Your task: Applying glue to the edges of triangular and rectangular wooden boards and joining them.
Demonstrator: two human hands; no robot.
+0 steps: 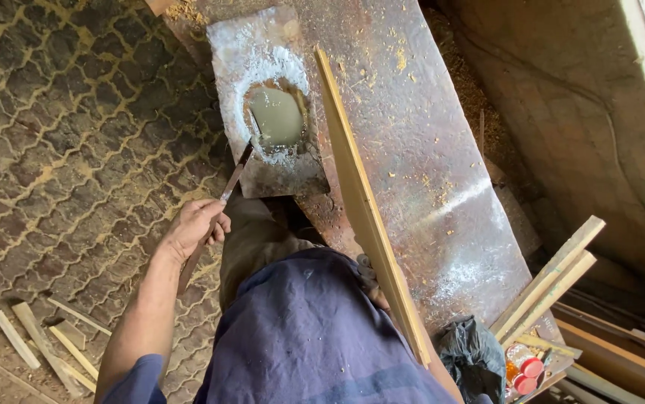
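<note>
My left hand, arm bent, grips a putty knife angled into the grey paste puddle on a metal sheet, while my mostly hidden right hand clasps the upright wooden strip.

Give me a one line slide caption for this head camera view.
Left hand dips a flat blade into pale paste on a metal sheet; right hand steadies a wooden strip.

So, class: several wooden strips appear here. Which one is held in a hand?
The long pale strip lying diagonally across the metal sheet, its near end gripped by the right hand. The offcuts on the floor and the stacked strips at right lie untouched.
</note>
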